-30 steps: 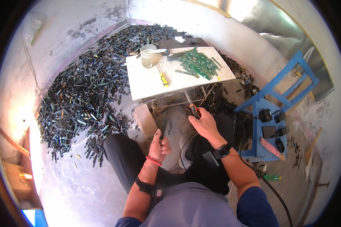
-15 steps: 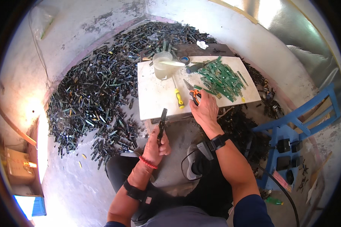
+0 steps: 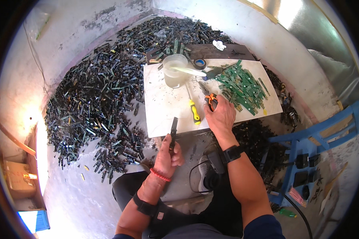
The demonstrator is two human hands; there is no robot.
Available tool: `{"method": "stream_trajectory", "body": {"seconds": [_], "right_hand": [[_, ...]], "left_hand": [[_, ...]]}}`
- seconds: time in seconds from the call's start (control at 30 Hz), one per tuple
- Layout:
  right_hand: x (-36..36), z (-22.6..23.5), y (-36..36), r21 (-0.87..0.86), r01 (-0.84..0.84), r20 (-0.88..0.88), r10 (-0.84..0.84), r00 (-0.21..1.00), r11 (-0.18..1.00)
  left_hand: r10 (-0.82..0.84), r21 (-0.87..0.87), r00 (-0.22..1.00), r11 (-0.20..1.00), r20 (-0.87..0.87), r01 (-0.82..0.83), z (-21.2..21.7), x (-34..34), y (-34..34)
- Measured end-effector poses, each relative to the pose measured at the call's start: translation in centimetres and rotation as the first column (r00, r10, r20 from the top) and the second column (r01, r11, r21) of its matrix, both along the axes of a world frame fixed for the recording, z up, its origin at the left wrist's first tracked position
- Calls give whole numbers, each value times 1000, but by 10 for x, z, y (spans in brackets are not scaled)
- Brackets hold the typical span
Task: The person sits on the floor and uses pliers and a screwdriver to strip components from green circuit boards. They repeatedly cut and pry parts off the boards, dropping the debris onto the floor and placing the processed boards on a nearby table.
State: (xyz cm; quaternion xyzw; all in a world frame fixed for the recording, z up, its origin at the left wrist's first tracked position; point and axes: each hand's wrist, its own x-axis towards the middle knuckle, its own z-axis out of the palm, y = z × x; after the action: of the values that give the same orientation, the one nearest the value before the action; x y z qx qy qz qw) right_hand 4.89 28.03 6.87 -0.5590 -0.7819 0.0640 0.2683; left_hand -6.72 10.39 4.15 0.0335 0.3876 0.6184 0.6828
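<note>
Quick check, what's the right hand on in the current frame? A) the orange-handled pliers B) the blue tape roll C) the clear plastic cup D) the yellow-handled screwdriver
A: the right hand rests on the white board with its fingers at the orange-handled pliers; the yellow-handled screwdriver lies just to its left, untouched, and the clear plastic cup sits farther up the board. The left hand holds a dark narrow strip.

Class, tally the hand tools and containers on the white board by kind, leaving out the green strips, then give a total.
Orange-handled pliers: 1
Yellow-handled screwdriver: 1
Clear plastic cup: 1
Tape roll: 1
Total: 4
</note>
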Motion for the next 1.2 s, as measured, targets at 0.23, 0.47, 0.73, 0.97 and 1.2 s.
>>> {"method": "stream_trajectory", "body": {"seconds": [0.23,0.47,0.73,0.97,1.2], "right_hand": [[-9,27,-29,112,-231,-99,242,965,967],[-16,9,-39,-42,-251,82,254,964,967],[-2,33,-49,-133,-196,-123,180,976,972],[40,68,-77,-77,-382,-614,258,746,921],[37,63,-103,310,-595,-362,671,647,741]], "left_hand": [[31,-18,1000,999,-4,-31,3,-3,-2],[44,-10,999,999,-8,-45,1,0,-4],[41,-33,999,999,27,-40,4,-1,-6],[63,7,996,998,64,-63,4,-2,-4],[61,22,996,998,62,-63,0,-2,-3]]}}
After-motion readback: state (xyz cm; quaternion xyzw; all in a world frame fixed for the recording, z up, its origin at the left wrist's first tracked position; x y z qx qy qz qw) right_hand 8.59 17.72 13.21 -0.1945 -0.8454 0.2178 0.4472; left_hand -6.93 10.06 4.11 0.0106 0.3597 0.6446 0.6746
